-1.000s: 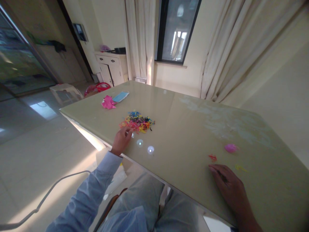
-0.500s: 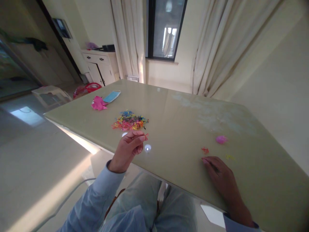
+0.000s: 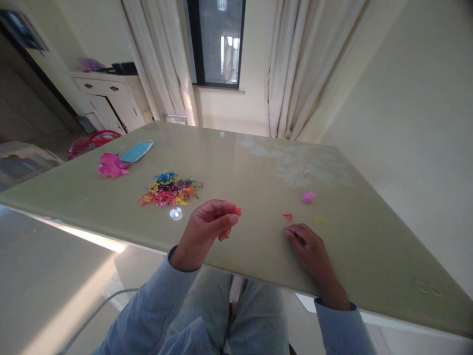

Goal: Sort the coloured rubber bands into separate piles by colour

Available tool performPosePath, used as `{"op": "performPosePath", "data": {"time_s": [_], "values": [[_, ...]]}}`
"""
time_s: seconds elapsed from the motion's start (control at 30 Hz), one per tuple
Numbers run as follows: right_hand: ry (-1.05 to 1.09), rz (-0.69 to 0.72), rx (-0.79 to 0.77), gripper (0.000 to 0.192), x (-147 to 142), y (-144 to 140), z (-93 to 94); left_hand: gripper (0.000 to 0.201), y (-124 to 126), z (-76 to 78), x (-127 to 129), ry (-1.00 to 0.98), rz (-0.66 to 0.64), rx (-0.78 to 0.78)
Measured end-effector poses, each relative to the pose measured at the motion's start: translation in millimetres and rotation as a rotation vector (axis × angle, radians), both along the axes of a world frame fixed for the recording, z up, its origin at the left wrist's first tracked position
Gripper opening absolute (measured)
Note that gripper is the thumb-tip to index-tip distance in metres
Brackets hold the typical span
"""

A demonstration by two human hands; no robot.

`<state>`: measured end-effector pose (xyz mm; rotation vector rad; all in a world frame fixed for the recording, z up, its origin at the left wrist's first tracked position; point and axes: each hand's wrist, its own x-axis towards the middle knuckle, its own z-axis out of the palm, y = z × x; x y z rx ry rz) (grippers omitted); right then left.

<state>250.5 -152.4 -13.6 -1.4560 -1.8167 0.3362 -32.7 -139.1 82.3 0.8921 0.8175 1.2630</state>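
Head view: small red band [image 3: 237,211], mostly hidden between left hand [image 3: 207,229] fingers [image 3: 226,220].

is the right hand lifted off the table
No, the right hand lies palm down on the table, just near of a small red band, while the left hand pinches another red band.

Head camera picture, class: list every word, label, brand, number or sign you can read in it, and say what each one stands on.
None: no readable text shows anywhere.
The table, the pile of coloured rubber bands, the blue face mask, the pink paper and the white cabinet carry no lettering that shows.
The left hand pinches a plain red band.
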Motion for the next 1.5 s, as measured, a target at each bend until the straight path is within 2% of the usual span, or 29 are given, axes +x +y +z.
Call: {"op": "performPosePath", "data": {"time_s": [0.2, 0.37, 0.57, 0.67, 0.77, 0.9, 1.07, 1.23, 1.37, 1.5], "values": [[0.024, -0.006, -0.026, 0.023, -3.2, -2.7, 3.9, 0.033, 5.2, -3.0, 24.8, 0.080, -0.078, 0.012], [0.026, 0.002, -0.040, 0.021, -5.3, -4.9, 6.2, 0.032, 18.6, -12.5, 49.5, 0.150, -0.159, 0.058], [0.065, 0.000, -0.033, 0.019, -5.3, -5.2, 5.1, 0.026, 52.3, -41.0, 94.2, 0.422, -0.248, 0.238], [0.090, 0.001, -0.025, 0.019, -5.0, -5.2, 4.5, 0.020, 70.0, -57.2, 114.6, 0.635, -0.255, 0.359], [0.104, 0.006, -0.021, 0.019, -4.8, -5.6, 4.6, 0.020, 83.2, -69.7, 128.7, 0.816, -0.228, 0.449], [0.112, 0.008, -0.031, 0.020, -4.9, -6.0, 5.2, 0.024, 93.2, -81.8, 138.9, 0.897, -0.240, 0.500], [0.122, 0.001, -0.033, 0.020, -4.7, -5.2, 4.5, 0.029, 97.6, -91.0, 143.5, 0.934, -0.254, 0.520], [0.126, -0.005, -0.050, 0.019, -3.2, -5.1, 4.7, 0.030, 95.3, -88.9, 135.6, 0.914, -0.275, 0.514], [0.127, -0.028, -0.042, 0.020, -2.4, -5.2, 6.2, 0.031, 91.6, -82.4, 113.4, 0.917, -0.248, 0.502], [0.125, -0.045, -0.044, 0.024, -1.7, -4.9, 7.5, 0.026, 83.2, -74.4, 76.2, 0.938, -0.220, 0.509]]}}
